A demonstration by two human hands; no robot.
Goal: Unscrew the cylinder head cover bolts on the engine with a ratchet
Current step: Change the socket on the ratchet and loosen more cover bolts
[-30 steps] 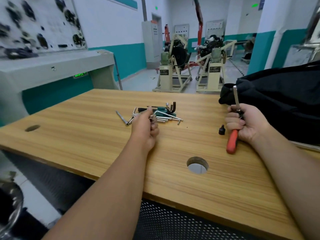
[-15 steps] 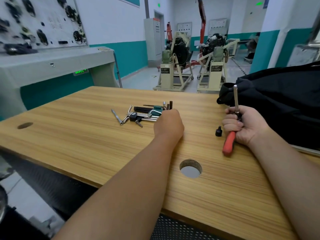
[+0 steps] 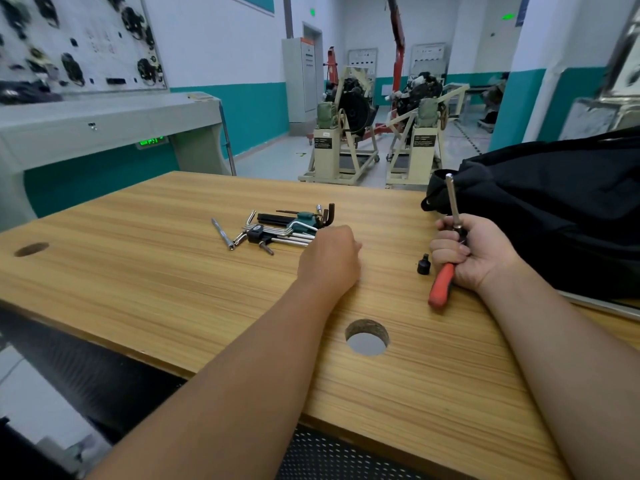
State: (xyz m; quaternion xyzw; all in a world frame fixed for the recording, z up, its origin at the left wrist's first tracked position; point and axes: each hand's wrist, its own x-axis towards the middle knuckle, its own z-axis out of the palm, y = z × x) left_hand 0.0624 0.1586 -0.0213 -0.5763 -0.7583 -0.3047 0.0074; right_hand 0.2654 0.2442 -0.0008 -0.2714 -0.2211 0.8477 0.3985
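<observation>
2 bare hands are on the pale wood-grain tabletop; positions below are given relative to the round cable hole cut near its front edge.

Far left of the hole: a second, smaller hole in the board. Up and left of the hole: a loose heap of chrome and black hex keys with a green holder, and a slim chrome extension bar lying just beside its left edge.

Just above and left of the hole: left hand, knuckles up, fingers curled under. Cannot tell whether it holds anything; it sits at the right edge of the heap.

Above and right of the hole: a small black socket standing on the board, just beside the right hand. That hand is wrapped tight around the red-handled steel ratchet. The grip sits high, at the head; the red handle angles down toward the hole with its tip near the board, and a chrome shaft rises above the fist.

Handling judgement: stiff steel, moderately heavy, rubbery handle unlikely to slip. Better held further down the red grip for leverage.

Right of the hole, beyond the hand: a black fabric bag. Far behind: 2 engines on cream stands, well apart from the ratchet. No bolt yet touched.
</observation>
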